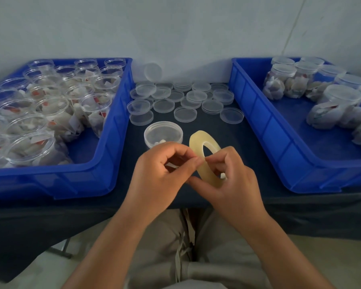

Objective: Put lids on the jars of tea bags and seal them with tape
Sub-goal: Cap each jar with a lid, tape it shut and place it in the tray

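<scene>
The right hand (233, 180) grips the tape roll (203, 155) by its lower rim, on edge above the surface (233, 130); the left hand (161, 174) pinches at its outer face, I judge the free end; the lidded jar (163, 134) stands just beyond both hands; the tape looks thin, light and clingy, so I'd peel from the very tip; the jar, light stiff plastic, I'd steady by its wall

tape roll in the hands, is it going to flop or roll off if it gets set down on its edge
The tape roll keeps its ring shape though the right hand holds it only low down, so it is probably stiff and light. It is a narrow ring, so on edge it would likely roll or tip flat.
</scene>
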